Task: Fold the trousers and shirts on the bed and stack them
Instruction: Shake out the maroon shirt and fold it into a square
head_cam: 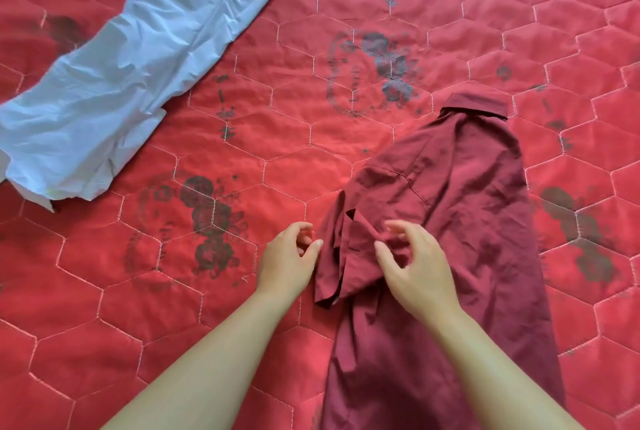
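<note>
At the lower centre, the left hand (289, 258) is held loosely curled, gripping nothing, just beside the maroon shirt (467, 204). The right hand (417, 265) is bent over the shirt's sleeve (360, 256); whether cloth is pinched cannot be told. A light blue garment (131, 76) is laid at the upper left of the red quilt (311, 118).

A red quilt (346, 159) covers all of the bed that I can see. Pale stitching (264, 171) divides it into hexagons. Dark grey flower prints (207, 211) are scattered over it, some of them faded and smudged.
</note>
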A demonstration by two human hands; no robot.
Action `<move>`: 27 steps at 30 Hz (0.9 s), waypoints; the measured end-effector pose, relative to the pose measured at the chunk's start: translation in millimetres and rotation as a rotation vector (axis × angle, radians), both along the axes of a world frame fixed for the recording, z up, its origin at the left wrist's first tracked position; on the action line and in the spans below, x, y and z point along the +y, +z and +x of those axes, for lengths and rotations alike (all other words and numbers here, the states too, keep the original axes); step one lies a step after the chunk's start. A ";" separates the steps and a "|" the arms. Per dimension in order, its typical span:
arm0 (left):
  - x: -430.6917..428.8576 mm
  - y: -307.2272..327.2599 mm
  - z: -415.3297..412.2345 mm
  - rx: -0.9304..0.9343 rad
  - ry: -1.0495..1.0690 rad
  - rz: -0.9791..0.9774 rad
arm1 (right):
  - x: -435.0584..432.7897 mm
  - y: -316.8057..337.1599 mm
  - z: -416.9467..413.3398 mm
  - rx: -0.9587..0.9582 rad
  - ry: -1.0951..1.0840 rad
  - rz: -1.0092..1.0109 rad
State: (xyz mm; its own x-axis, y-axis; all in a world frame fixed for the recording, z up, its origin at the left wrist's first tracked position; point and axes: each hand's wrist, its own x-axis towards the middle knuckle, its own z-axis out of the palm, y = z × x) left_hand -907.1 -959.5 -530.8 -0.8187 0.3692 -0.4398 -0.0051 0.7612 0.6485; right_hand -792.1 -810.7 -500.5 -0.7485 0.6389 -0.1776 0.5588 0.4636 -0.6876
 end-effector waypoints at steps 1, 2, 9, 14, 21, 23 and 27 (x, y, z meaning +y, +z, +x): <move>-0.1 -1.4 1.7 -0.010 -0.011 -0.007 | -3.0 -2.1 -7.8 -0.064 -0.006 -0.031; -0.7 -2.5 3.3 -0.007 -0.021 -0.010 | -5.9 -5.7 -14.3 -0.150 0.015 -0.055; -6.3 15.5 1.2 0.133 0.093 0.189 | -5.6 23.1 -7.7 0.193 -0.040 0.100; -33.8 20.3 -11.6 0.087 0.135 -0.036 | -19.5 68.5 -6.8 0.439 0.026 0.079; -31.4 29.4 -8.9 0.069 0.012 0.115 | -29.2 39.3 31.1 -0.122 0.273 -0.065; -26.8 24.9 -3.4 0.054 -0.012 0.115 | -20.4 29.8 45.2 -0.163 0.193 -0.062; -5.2 15.5 2.6 0.032 -0.028 0.079 | 9.7 6.4 54.6 -0.161 -0.012 0.060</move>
